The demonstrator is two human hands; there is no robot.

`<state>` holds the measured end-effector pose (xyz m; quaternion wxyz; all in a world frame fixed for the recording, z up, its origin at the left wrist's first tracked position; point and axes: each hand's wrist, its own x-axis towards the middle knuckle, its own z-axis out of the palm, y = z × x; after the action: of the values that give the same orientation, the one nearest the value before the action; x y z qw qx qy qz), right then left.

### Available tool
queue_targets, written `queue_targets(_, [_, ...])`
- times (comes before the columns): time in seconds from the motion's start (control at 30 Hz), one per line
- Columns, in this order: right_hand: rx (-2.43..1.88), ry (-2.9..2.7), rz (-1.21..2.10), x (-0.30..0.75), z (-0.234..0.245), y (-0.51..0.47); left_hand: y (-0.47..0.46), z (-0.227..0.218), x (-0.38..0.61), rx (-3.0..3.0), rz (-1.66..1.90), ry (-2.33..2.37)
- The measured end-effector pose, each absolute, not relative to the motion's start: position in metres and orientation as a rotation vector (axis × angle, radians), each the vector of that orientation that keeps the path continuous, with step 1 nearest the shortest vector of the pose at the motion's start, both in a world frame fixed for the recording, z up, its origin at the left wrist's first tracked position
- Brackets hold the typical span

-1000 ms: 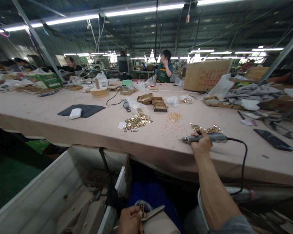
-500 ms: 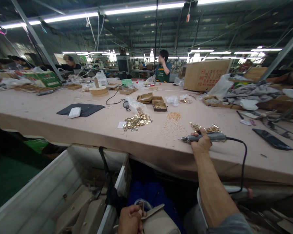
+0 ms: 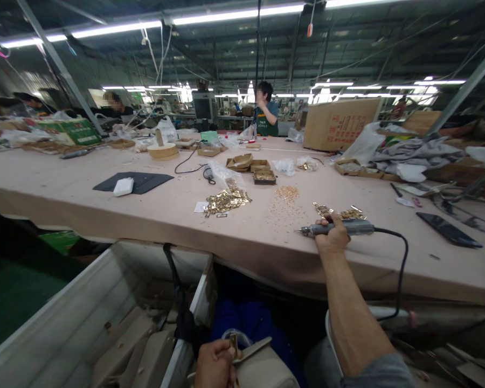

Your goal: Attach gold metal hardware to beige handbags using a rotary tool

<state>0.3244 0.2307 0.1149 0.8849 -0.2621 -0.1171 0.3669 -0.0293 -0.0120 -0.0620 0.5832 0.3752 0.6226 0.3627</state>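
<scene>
Over my lap, my left hand point(image 3: 215, 365) is closed on a beige bag point(image 3: 269, 369), its fingers and thumb pinched by a small gold metal plate point(image 3: 234, 344). How the plate joins the bag is hidden behind the fingers. My right hand point(image 3: 333, 238) is wrapped round a grey electric screwdriver point(image 3: 360, 227) at the table's front edge, its tip pointing left. Just behind this hand lie gold metal plates point(image 3: 352, 213). Left of them, tiny gold screws point(image 3: 288, 193) are spread on the cloth. A bigger heap of gold plates point(image 3: 225, 202) spills beside a clear plastic bag.
Lower left stands a white bin point(image 3: 84, 302) with several beige bags point(image 3: 123, 339) inside. The screwdriver's black cable point(image 3: 405, 269) loops down over the table edge. A phone point(image 3: 448, 230) lies at right. Small cardboard boxes point(image 3: 240, 161) and a large carton point(image 3: 339, 124) stand farther back; a person point(image 3: 267, 116) is beyond.
Both hands keep their places and holds. Across the table, the person has turned slightly and shifted a little to the left.
</scene>
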Motion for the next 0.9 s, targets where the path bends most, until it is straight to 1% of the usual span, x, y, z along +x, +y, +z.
queue_targets(0.2, [-0.574, -0.237, 0.746, 0.326, 0.114, 0.231, -0.013, -0.055, -0.027, 0.889, 0.858, 1.472])
queue_targets(0.57, [-0.503, -0.22, 0.791, 0.327, 0.117, 0.224, -0.013, -0.056, -0.029, 0.863, 0.847, 1.452])
queue_targets(0.9, [-0.565, -0.207, 0.734, 0.325, 0.115, 0.228, -0.013, -0.031, -0.023, 0.841, 0.859, 1.474])
